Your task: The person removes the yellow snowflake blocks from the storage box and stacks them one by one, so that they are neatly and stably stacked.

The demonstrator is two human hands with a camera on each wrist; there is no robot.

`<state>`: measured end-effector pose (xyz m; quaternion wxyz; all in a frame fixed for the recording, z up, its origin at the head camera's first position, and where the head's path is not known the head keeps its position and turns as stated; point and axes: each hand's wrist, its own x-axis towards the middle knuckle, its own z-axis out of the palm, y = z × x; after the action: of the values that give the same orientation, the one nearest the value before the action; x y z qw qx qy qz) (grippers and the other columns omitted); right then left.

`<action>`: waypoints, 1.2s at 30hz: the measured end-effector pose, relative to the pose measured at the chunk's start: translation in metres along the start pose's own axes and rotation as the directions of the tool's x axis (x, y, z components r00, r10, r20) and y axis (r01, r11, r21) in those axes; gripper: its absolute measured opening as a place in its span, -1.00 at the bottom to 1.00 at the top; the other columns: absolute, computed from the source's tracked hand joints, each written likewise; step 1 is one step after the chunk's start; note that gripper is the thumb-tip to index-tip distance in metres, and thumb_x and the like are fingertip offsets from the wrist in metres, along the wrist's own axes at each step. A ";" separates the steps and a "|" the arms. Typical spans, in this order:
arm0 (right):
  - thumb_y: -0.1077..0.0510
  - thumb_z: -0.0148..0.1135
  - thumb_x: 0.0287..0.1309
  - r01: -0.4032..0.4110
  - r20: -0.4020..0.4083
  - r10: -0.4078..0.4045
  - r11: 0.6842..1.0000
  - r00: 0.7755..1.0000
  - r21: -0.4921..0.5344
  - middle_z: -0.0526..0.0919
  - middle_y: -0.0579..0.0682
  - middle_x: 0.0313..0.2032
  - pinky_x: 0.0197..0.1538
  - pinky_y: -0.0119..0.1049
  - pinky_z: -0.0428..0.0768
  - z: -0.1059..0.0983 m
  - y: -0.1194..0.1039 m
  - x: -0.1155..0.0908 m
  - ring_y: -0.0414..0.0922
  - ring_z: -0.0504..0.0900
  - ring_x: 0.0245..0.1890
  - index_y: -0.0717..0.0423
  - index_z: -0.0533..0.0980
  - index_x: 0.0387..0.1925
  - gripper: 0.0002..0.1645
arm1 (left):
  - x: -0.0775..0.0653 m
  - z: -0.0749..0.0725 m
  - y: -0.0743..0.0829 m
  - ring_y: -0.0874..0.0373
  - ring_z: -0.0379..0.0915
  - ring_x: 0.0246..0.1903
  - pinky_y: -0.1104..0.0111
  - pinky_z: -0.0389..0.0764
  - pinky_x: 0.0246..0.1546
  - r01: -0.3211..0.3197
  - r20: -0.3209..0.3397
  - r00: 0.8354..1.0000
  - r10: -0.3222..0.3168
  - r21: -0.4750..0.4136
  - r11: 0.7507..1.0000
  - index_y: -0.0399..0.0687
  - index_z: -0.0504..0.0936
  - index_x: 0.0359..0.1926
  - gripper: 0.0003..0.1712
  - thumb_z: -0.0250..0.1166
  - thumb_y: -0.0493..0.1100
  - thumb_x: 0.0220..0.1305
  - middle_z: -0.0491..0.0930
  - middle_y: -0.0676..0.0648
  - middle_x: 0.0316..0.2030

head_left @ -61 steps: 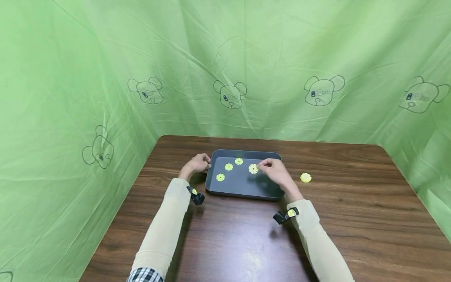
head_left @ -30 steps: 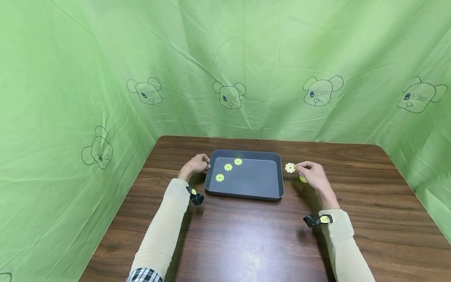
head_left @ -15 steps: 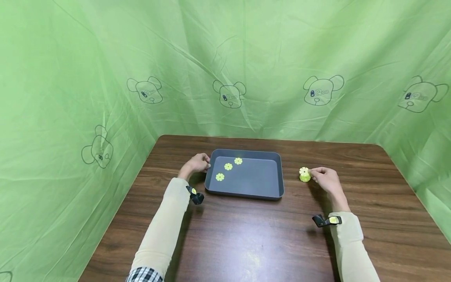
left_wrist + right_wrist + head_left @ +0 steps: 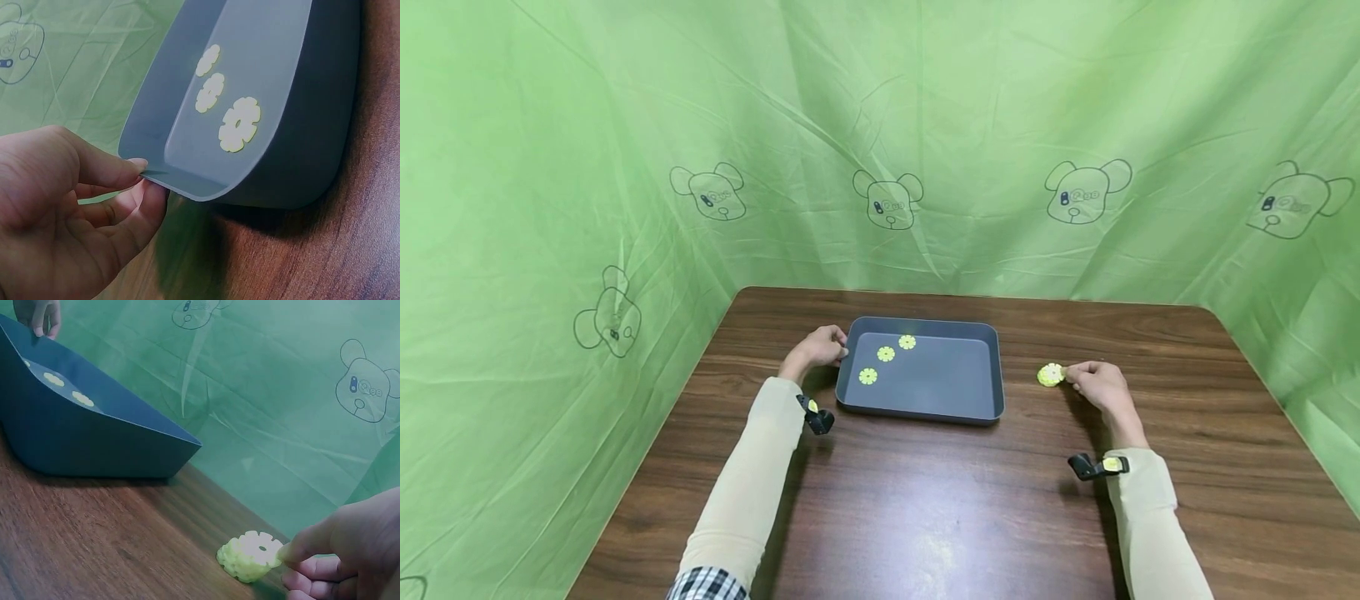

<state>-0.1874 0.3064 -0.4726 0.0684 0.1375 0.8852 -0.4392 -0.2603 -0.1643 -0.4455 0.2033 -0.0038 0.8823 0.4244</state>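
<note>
My left hand (image 4: 816, 350) pinches the left rim of a dark grey rectangular tray (image 4: 951, 383) between thumb and forefinger, as the left wrist view shows closely. Inside the tray, three flat yellow flower-shaped discs, one of them the nearest disc (image 4: 239, 125), lie in a slanting row on its left side. To the right of the tray, my right hand (image 4: 1101, 386) pinches the edge of another notched disc (image 4: 260, 547) with a centre hole. That disc rests on or just above a small stack of similar yellow discs (image 4: 236, 562) on the table.
The brown wooden table (image 4: 887, 508) carries the tray and the stack. A green curtain (image 4: 880, 125) with bear-face drawings surrounds its back and sides. Each wrist wears a black strap with a camera, such as the left strap (image 4: 816, 415).
From above the tray, my right hand has carried the pinched disc right, over the table, and lowered it to the stack. My left hand has stayed at the tray rim.
</note>
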 end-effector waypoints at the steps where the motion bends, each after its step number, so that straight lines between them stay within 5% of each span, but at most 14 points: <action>1: 0.06 0.09 0.23 -0.002 -0.003 0.002 1.000 1.000 -0.008 0.56 -0.10 -0.43 -0.39 -0.43 0.50 0.000 0.000 0.000 -0.23 0.48 -0.41 0.35 0.52 -0.06 -0.57 | 0.000 0.000 0.000 0.08 0.49 -0.33 0.34 0.66 -0.25 0.003 -0.001 1.000 -0.003 0.000 1.000 -0.40 0.41 -0.09 -0.79 0.13 -0.40 0.25 0.41 -0.13 -0.28; 21: -0.02 0.14 0.23 -0.013 -0.033 0.010 0.998 0.999 -0.063 0.57 -0.05 -0.45 -0.37 -0.38 0.44 0.003 -0.004 0.000 -0.16 0.46 -0.43 0.33 0.57 -0.10 -0.53 | 0.002 0.001 -0.001 0.10 0.49 -0.35 0.33 0.67 -0.22 0.023 -0.005 1.000 -0.023 0.004 1.000 -0.36 0.42 -0.08 -0.79 0.14 -0.37 0.27 0.41 -0.16 -0.22; 32: -0.15 -0.02 0.33 0.002 -0.062 -0.004 1.000 0.998 -0.030 0.61 0.23 -0.17 -0.42 -0.37 0.52 0.004 -0.007 -0.005 -0.12 0.54 -0.40 0.31 0.55 -0.08 -0.42 | 0.001 0.000 0.000 0.10 0.50 -0.33 0.31 0.67 -0.18 0.020 -0.001 1.000 -0.020 0.004 1.000 -0.42 0.42 -0.01 -0.72 0.14 -0.37 0.28 0.44 -0.17 -0.20; 36: -0.20 -0.03 0.32 0.025 -0.079 -0.027 1.000 0.997 -0.017 0.61 0.19 -0.22 -0.40 -0.34 0.56 0.004 -0.012 -0.007 -0.13 0.54 -0.40 0.28 0.55 -0.08 -0.38 | 0.001 0.000 -0.001 0.12 0.47 -0.34 0.31 0.67 -0.19 0.016 0.001 1.000 -0.016 0.003 1.000 -0.40 0.42 -0.03 -0.74 0.13 -0.37 0.27 0.42 -0.15 -0.21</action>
<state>-0.1841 0.2951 -0.4635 0.0287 0.1427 0.8925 -0.4270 -0.2615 -0.1649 -0.4467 0.2070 -0.0105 0.8830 0.4212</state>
